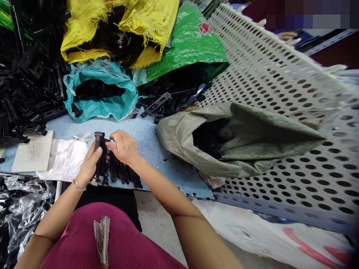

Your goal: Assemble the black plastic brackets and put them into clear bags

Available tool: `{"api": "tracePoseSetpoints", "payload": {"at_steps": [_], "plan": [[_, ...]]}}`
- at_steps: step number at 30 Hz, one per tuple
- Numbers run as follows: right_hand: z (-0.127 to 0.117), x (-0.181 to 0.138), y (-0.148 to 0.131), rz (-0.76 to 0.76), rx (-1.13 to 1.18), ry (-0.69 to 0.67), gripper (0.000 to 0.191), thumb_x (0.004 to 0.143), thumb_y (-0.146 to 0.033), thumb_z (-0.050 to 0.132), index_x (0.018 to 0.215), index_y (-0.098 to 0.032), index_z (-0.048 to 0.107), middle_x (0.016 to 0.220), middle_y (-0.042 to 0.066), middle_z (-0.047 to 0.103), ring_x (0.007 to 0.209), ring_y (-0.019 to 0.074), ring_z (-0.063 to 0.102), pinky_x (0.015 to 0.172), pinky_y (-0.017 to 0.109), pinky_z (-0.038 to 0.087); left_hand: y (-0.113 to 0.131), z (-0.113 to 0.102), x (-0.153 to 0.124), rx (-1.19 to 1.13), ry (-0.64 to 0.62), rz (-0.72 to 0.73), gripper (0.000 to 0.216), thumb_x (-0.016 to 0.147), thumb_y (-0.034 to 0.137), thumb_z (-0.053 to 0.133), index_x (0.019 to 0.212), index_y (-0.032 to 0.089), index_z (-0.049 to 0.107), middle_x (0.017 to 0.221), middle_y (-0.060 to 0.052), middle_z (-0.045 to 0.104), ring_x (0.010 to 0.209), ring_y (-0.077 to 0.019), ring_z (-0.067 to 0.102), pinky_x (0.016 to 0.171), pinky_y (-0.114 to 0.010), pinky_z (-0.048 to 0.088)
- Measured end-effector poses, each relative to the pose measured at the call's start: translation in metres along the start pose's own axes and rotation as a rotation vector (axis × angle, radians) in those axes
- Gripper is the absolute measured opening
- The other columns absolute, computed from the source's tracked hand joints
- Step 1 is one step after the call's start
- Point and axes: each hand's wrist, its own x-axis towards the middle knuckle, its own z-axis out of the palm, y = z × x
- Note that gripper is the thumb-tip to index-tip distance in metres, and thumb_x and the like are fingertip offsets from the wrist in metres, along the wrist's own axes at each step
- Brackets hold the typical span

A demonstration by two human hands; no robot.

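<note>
My left hand (91, 162) is closed around a long black plastic part (101, 158), held upright near the front edge of the light blue table (148, 138). At its upper end, my right hand (123, 146) curls its thumb and fingers against a small black piece; whether that piece is separate or joined to the part I cannot make out. Just right of the held part lies a row of several similar black parts (123, 172), partly under my right wrist. To the left of my left hand is a stack of clear plastic bags (67, 157).
A pale square board (33, 151) lies at the left. Behind stand a teal sack (101, 110), a yellow sack (151, 22) and a green sack (187, 45). Black parts (30, 82) pile up back left. A grey-green sack (179, 130) leans by a perforated white panel (280, 63).
</note>
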Motion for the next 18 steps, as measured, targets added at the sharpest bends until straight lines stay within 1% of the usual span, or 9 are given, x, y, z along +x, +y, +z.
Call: {"api": "tracePoseSetpoints", "payload": {"at_steps": [2, 3, 6, 8, 10, 12, 13, 15, 18], "plan": [[0.003, 0.018, 0.007, -0.090, -0.031, -0.051, 0.047, 0.101, -0.056, 0.037, 0.083, -0.020, 0.061, 0.086, 0.012, 0.065, 0.084, 0.0256, 0.058, 0.079, 0.037, 0.040, 0.000, 0.002, -0.005, -0.042, 0.016, -0.060, 0.054, 0.087, 0.062, 0.061, 0.123, 0.021, 0.061, 0.091, -0.007, 0.071, 0.070, -0.0226, 0.070, 0.059, -0.035, 0.059], [0.005, 0.025, 0.007, -0.090, -0.031, -0.080, 0.048, 0.101, -0.055, 0.036, 0.079, -0.020, 0.060, 0.082, 0.012, 0.065, 0.081, 0.0249, 0.058, 0.077, 0.036, 0.039, 0.000, 0.002, -0.005, -0.053, 0.042, -0.076, 0.055, 0.086, 0.063, 0.061, 0.120, 0.021, 0.061, 0.087, -0.006, 0.070, 0.067, -0.0221, 0.069, 0.055, -0.034, 0.058], [0.011, 0.030, -0.001, 0.069, 0.038, -0.171, 0.053, 0.105, -0.051, 0.026, 0.077, -0.021, 0.059, 0.073, 0.007, 0.063, 0.071, 0.0208, 0.057, 0.068, 0.032, 0.035, -0.002, -0.004, 0.001, -0.057, 0.131, -0.076, 0.057, 0.082, 0.065, 0.064, 0.117, 0.020, 0.059, 0.080, -0.004, 0.069, 0.064, -0.0210, 0.068, 0.052, -0.031, 0.055], [0.013, 0.017, -0.013, 0.128, 0.110, -0.233, 0.056, 0.106, -0.053, 0.021, 0.079, -0.022, 0.058, 0.071, 0.004, 0.062, 0.067, 0.0187, 0.056, 0.064, 0.030, 0.033, 0.001, -0.012, 0.006, -0.051, 0.197, -0.042, 0.056, 0.081, 0.065, 0.064, 0.113, 0.020, 0.059, 0.080, -0.004, 0.068, 0.065, -0.0195, 0.068, 0.053, -0.029, 0.055], [0.016, -0.006, -0.025, 0.038, 0.149, -0.271, 0.054, 0.104, -0.058, 0.025, 0.079, -0.022, 0.057, 0.073, 0.004, 0.062, 0.069, 0.0185, 0.056, 0.065, 0.029, 0.033, 0.004, -0.019, 0.011, -0.063, 0.252, -0.026, 0.053, 0.082, 0.066, 0.062, 0.106, 0.019, 0.059, 0.082, -0.004, 0.067, 0.066, -0.0178, 0.067, 0.055, -0.028, 0.055], [0.022, -0.029, -0.036, -0.066, 0.160, -0.251, 0.051, 0.103, -0.058, 0.031, 0.081, -0.021, 0.056, 0.077, 0.006, 0.063, 0.073, 0.0197, 0.057, 0.068, 0.030, 0.036, 0.008, -0.022, 0.014, -0.084, 0.265, -0.052, 0.052, 0.084, 0.067, 0.059, 0.101, 0.018, 0.059, 0.083, -0.004, 0.067, 0.065, -0.0169, 0.067, 0.055, -0.027, 0.054], [0.024, -0.039, -0.040, -0.071, 0.178, -0.242, 0.048, 0.103, -0.056, 0.032, 0.081, -0.020, 0.056, 0.078, 0.007, 0.063, 0.074, 0.0198, 0.057, 0.069, 0.030, 0.037, 0.008, -0.022, 0.016, -0.088, 0.262, -0.067, 0.052, 0.085, 0.067, 0.057, 0.100, 0.017, 0.059, 0.083, -0.005, 0.066, 0.064, -0.0168, 0.067, 0.055, -0.028, 0.054], [0.026, -0.055, -0.045, 0.019, 0.259, -0.264, 0.043, 0.105, -0.048, 0.031, 0.082, -0.021, 0.054, 0.077, 0.005, 0.062, 0.071, 0.0182, 0.056, 0.068, 0.029, 0.039, 0.008, -0.020, 0.018, -0.049, 0.253, -0.054, 0.053, 0.087, 0.068, 0.054, 0.104, 0.017, 0.059, 0.084, -0.005, 0.066, 0.065, -0.0171, 0.067, 0.057, -0.029, 0.055], [0.019, -0.073, -0.042, 0.191, 0.365, -0.306, 0.042, 0.107, -0.042, 0.027, 0.081, -0.022, 0.053, 0.075, 0.002, 0.061, 0.069, 0.0165, 0.057, 0.068, 0.029, 0.043, 0.004, -0.028, 0.018, 0.198, 0.233, 0.097, 0.056, 0.090, 0.064, 0.051, 0.125, 0.020, 0.055, 0.096, -0.005, 0.068, 0.074, -0.0175, 0.068, 0.071, -0.032, 0.057]]}}
